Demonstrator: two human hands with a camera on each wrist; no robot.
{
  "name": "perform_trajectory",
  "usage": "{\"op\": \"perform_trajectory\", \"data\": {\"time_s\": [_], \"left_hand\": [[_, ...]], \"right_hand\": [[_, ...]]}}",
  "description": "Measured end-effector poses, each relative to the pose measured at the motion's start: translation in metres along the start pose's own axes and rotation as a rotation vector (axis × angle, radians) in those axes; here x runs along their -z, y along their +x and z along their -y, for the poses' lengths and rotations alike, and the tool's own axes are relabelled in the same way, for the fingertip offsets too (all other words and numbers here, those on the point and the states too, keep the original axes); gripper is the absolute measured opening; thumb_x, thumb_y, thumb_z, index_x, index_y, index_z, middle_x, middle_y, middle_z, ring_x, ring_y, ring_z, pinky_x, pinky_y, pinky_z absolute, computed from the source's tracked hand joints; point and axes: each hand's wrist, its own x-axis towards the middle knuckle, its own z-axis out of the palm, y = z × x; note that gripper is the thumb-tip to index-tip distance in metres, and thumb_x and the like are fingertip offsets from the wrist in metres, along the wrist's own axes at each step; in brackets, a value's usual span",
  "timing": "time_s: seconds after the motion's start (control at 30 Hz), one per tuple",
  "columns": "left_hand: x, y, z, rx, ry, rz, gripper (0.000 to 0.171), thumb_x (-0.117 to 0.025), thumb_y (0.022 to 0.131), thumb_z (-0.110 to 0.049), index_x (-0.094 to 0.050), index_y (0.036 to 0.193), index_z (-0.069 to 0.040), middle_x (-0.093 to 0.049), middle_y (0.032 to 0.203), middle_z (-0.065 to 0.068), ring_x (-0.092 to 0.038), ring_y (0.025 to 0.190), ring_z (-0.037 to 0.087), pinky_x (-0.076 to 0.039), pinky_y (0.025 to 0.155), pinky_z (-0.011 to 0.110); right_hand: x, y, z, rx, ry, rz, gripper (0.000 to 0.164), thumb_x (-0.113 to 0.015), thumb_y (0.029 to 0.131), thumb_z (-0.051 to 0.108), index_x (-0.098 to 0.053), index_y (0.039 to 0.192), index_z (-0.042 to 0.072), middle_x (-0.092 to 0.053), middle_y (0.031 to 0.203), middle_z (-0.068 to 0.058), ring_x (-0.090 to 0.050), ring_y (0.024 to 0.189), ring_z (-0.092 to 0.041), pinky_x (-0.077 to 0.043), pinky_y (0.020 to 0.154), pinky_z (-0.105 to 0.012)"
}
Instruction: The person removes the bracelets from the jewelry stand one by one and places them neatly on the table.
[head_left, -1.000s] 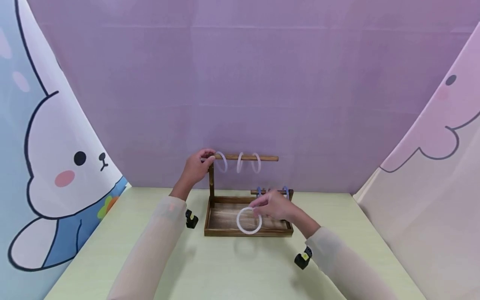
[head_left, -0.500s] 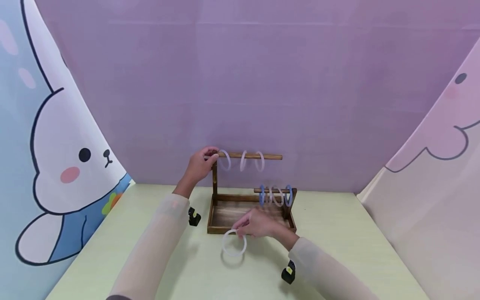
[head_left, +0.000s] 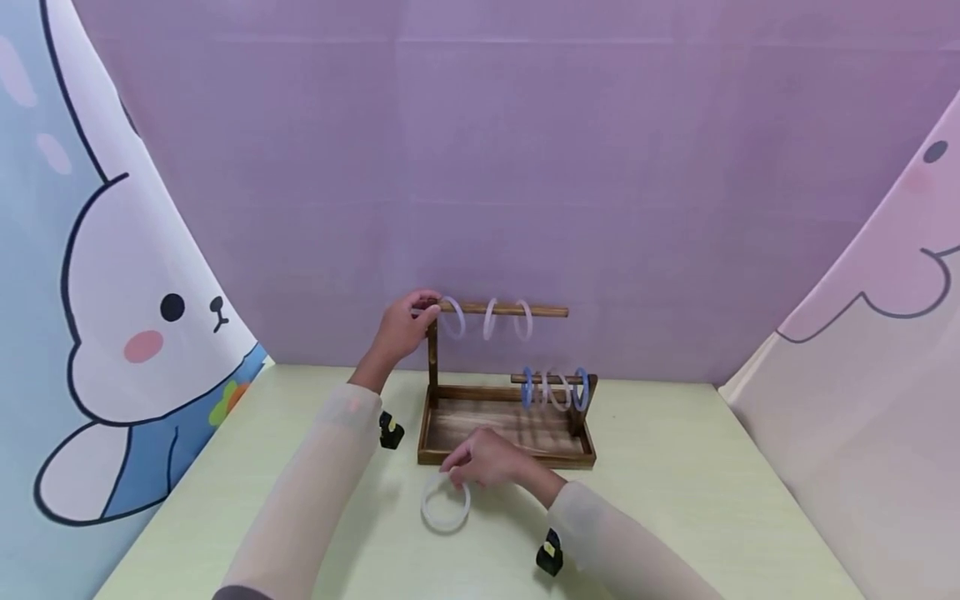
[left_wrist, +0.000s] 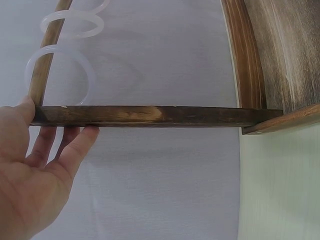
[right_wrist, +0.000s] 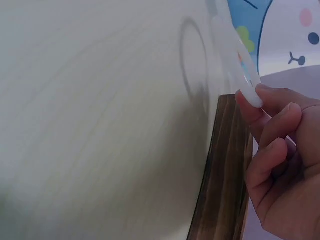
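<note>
My left hand grips the top of the tall post of a wooden jewelry stand. In the left wrist view, the thumb is by the rod's end and the fingertips are on the post's other side. Three translucent pale bangles hang on the upper rod, the nearest bangle close to that hand. In front of the stand, my right hand pinches a white bangle between thumb and fingers. The right wrist view shows the bangle edge-on, its shadow falling on the table.
The stand's tray has a raised rim, near my right hand. On the short lower rod hang blue bangles and pale ones. A pale green table lies beneath, backed by a purple cloth, with printed cloths at both sides.
My right hand has carried the white bangle left and toward me, from over the tray to in front of it, and lower. The left hand keeps its grip on the post.
</note>
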Motion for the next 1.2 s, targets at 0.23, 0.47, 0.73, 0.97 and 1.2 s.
{"op": "perform_trajectory", "data": {"time_s": [0.23, 0.47, 0.73, 0.97, 1.2], "left_hand": [[-0.001, 0.001, 0.002, -0.005, -0.002, 0.007, 0.03, -0.054, 0.107, -0.03, -0.062, 0.132, -0.016, -0.061, 0.13, 0.014, -0.064, 0.111, 0.032, -0.061, 0.087, 0.046], [-0.002, 0.001, 0.002, 0.019, -0.022, 0.01, 0.029, -0.055, 0.107, -0.03, -0.062, 0.131, -0.016, -0.061, 0.129, 0.014, -0.064, 0.113, 0.032, -0.061, 0.088, 0.046], [-0.002, 0.0, 0.001, 0.018, -0.018, 0.007, 0.029, -0.055, 0.107, -0.03, -0.062, 0.132, -0.017, -0.061, 0.13, 0.014, -0.064, 0.112, 0.032, -0.061, 0.087, 0.045], [-0.002, 0.001, 0.002, 0.016, -0.021, 0.008, 0.03, -0.054, 0.107, -0.03, -0.062, 0.132, -0.016, -0.061, 0.13, 0.014, -0.064, 0.112, 0.032, -0.061, 0.087, 0.045], [-0.003, 0.002, 0.004, 0.019, -0.02, 0.009, 0.03, -0.054, 0.107, -0.03, -0.062, 0.132, -0.016, -0.061, 0.13, 0.014, -0.064, 0.11, 0.032, -0.061, 0.088, 0.046]], "right_hand": [[-0.004, 0.001, -0.003, -0.025, -0.024, -0.011, 0.016, -0.077, 0.087, 0.012, -0.082, 0.102, 0.017, -0.074, 0.069, 0.006, -0.049, 0.045, -0.007, -0.04, 0.043, -0.018], [-0.012, 0.002, -0.008, -0.003, -0.108, -0.044, 0.012, -0.077, 0.088, 0.012, -0.083, 0.098, 0.017, -0.072, 0.069, 0.007, -0.052, 0.044, -0.006, -0.043, 0.043, -0.017], [-0.017, 0.004, -0.009, 0.062, -0.378, -0.073, 0.009, -0.079, 0.09, 0.025, -0.083, 0.098, 0.027, -0.071, 0.071, 0.016, -0.052, 0.043, 0.001, -0.047, 0.047, -0.017], [-0.018, 0.005, -0.01, 0.097, -0.461, -0.09, 0.009, -0.082, 0.086, 0.029, -0.083, 0.095, 0.029, -0.073, 0.075, 0.019, -0.054, 0.051, 0.005, -0.045, 0.054, -0.015], [-0.02, 0.005, -0.007, 0.099, -0.538, -0.125, 0.008, -0.084, 0.084, 0.033, -0.083, 0.092, 0.032, -0.073, 0.077, 0.02, -0.052, 0.062, 0.008, -0.04, 0.067, -0.014]]}}
